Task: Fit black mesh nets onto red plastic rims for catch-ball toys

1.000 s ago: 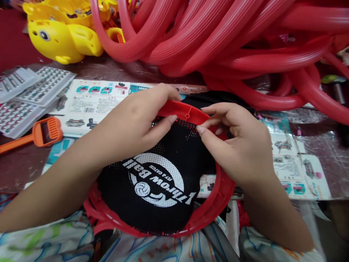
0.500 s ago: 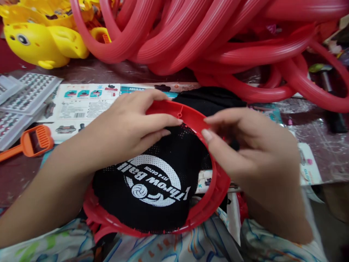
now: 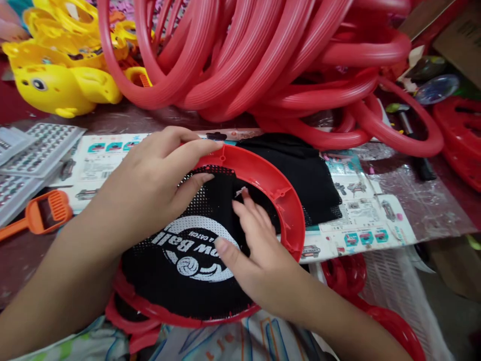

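Note:
A red plastic hoop [image 3: 293,215] with pegs along its inside rests near my lap, and black mesh fabric [image 3: 161,281] printed with white "Ball" lettering covers much of its opening. At the hoop's upper left, my left hand [image 3: 161,175] bends over the rim, its thumb on the mesh edge. My right hand [image 3: 259,250] reaches inside the hoop and lies on the fabric, thumb and fingers apart. The fabric is folded under its fingertips, beside a small whitish scrap. More black mesh pieces [image 3: 289,170] lie just beyond the hoop.
Large red rings [image 3: 240,65] are piled at the back. A yellow toy animal [image 3: 56,90], clear trays of small parts [image 3: 41,145] and an orange scoop [image 3: 48,213] sit at left. Printed card [image 3: 356,230] lies under the work. Red parts [image 3: 345,276] are at lower right.
My right hand has left the hoop's right rim and moved inward and down onto the mesh, its fingers spreading. My left thumb and fingers have shifted left along the upper rim.

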Demonstrator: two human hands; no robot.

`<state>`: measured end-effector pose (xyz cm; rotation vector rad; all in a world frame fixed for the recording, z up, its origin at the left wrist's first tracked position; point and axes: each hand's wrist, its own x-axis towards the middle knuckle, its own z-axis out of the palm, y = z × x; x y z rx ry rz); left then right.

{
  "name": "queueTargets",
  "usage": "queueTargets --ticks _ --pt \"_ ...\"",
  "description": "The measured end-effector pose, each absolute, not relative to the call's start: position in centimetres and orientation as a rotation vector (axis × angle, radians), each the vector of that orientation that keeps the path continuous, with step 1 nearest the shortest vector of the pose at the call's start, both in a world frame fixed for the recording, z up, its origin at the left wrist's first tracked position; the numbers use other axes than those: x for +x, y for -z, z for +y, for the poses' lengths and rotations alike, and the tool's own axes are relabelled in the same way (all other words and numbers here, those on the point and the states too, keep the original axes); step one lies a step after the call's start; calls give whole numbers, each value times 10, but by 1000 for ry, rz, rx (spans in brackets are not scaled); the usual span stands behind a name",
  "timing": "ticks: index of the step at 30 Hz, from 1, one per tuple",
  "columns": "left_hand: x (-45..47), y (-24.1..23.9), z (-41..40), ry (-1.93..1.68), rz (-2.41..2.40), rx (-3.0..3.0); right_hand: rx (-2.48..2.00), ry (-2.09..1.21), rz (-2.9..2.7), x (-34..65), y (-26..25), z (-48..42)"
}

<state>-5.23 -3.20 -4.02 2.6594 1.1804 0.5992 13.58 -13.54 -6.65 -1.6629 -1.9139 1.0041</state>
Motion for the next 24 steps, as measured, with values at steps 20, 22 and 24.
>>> queueTargets --ticks 20,22,24 --pt "-58 40 -27 -543 1165 2613 -1467 -817 -1394 134 74 -144" --pt "-58 42 -28 -564 1168 2611 -1467 -779 -1404 138 72 -140" --pt "-57 44 -28 -579 1150 2615 -1471 -705 -1428 139 69 -138"
